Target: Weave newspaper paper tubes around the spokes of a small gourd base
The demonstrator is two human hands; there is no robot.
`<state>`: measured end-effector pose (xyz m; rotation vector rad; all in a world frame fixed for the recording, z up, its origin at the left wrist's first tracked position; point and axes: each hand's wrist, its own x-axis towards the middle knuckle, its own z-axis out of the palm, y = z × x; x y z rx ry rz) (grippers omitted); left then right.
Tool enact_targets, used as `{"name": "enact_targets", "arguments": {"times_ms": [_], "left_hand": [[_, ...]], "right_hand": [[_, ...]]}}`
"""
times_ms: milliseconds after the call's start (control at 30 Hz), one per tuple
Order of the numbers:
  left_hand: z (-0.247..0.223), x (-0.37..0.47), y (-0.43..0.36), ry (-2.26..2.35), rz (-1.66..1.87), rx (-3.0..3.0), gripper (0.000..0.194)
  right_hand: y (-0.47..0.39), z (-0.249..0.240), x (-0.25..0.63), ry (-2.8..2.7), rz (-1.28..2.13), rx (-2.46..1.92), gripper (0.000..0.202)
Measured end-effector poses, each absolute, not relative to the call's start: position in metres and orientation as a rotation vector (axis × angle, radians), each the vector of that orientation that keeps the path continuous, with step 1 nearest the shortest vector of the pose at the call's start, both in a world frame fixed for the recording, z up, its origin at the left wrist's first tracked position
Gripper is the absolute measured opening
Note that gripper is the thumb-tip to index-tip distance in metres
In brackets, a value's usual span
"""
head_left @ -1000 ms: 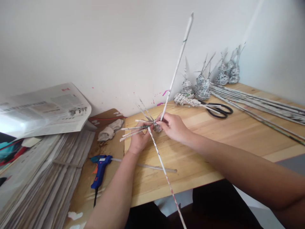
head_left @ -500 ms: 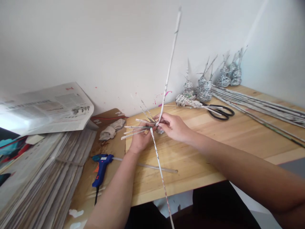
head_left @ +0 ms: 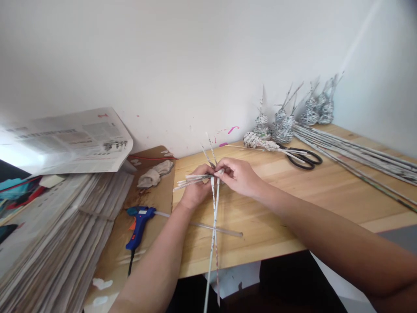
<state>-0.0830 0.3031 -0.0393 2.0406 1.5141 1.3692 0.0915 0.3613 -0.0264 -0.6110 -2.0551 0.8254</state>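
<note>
Both hands meet over the wooden table, around a small bundle of rolled newspaper sticks [head_left: 192,179]. My left hand [head_left: 197,191] is closed around the bundle; its short ends stick out to the left and upward. My right hand [head_left: 236,174] pinches a long paper stick [head_left: 216,208] close to the bundle. That stick hangs down toward the table's front edge and crosses a second long paper stick [head_left: 213,193]. The core of the weave is mostly hidden by my fingers.
Left are a blue glue gun [head_left: 140,228], a crumpled glove [head_left: 155,174] and stacked newspapers [head_left: 87,217]. At the back right stand woven paper gourd shapes [head_left: 283,128], beside black-handled scissors [head_left: 302,157] and long paper sticks [head_left: 352,152]. A glue stick [head_left: 224,230] lies in front.
The long paper stick that pointed up at the wall has been folded down toward me and now crosses the other hanging one. My right hand stays beside the bundle.
</note>
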Motion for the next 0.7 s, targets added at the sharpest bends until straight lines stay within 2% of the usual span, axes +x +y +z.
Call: {"name": "enact_targets", "arguments": {"times_ms": [133,233,433,700], "left_hand": [[-0.0376,-0.0783,0.3021,1.492,1.448,1.940,0.011],[-0.0386,-0.0764,0.3036,1.473,1.526,1.827,0.017],[-0.0422,-0.0768,0.3080,1.493,1.597,1.607,0.024],[-0.0363,-0.0724,0.3051,1.593,1.608,1.618,0.017]], "right_hand": [[0.3614,-0.0270,0.0892,-1.819,1.225,-0.743,0.008],[0.3635,-0.0293,0.0878,-1.706,1.343,-0.803,0.013],[0.3626,-0.0349,0.0853,-1.750,1.244,-0.760,0.011],[0.3583,-0.0344,0.0903,-2.078,0.694,-0.524,0.009]]}}
